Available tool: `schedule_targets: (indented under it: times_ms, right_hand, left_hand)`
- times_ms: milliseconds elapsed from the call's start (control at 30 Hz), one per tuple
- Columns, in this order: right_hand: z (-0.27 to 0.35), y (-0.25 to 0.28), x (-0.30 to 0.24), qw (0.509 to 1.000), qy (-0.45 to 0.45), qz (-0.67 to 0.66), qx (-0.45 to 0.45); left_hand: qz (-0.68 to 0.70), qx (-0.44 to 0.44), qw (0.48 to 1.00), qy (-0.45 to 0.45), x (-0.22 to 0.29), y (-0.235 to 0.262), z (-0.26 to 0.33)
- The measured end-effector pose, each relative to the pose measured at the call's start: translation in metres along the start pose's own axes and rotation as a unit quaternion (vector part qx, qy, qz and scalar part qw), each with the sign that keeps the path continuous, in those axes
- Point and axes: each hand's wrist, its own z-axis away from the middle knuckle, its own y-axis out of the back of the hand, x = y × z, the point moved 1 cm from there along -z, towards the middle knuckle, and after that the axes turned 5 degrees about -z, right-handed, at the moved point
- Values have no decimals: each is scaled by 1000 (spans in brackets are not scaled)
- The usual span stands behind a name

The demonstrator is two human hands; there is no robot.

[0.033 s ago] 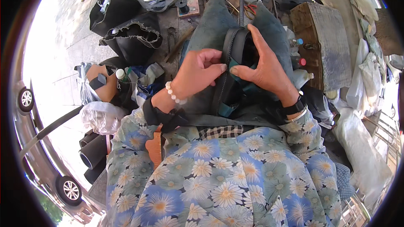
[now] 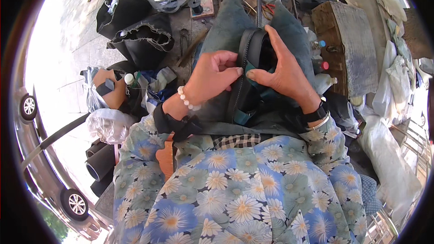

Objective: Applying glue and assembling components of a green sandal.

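A black sandal (image 2: pixel 239 95) with teal straps stands on edge in my lap, its sole turned left, with a pale line of stitching along the sole's rim. My right hand (image 2: pixel 287 74) holds it from the right, fingers stretched toward its far end and thumb pressed on a teal strap. On the other side my left hand (image 2: pixel 212 74) has its fingers curled, thumb and forefinger pinched at the stitched edge. Any thread or needle between these fingertips is too small to make out. Dark green cloth (image 2: pixel 230 22) covers my knees under the sandal.
Beyond my knees lie red-handled pliers (image 2: pixel 270 10), other tools and a spool of dark thread (image 2: pixel 195 5). Black bags (image 2: pixel 142 40) stand at the left. A wooden box (image 2: pixel 337 47) and several bottles are at my right. A parked car (image 2: pixel 49 167) shows at far left.
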Motion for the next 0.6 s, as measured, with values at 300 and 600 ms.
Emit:
schedule_targets:
  times_ms: [300,600]
  right_hand:
    - [4,4,22,998,46,7,32]
    - [7,7,22,999,41,-25,27]
  left_hand:
    - [-114,53,992,-20,1,-19,-13]
    - [-92,59,994,-13,4,-23,-10]
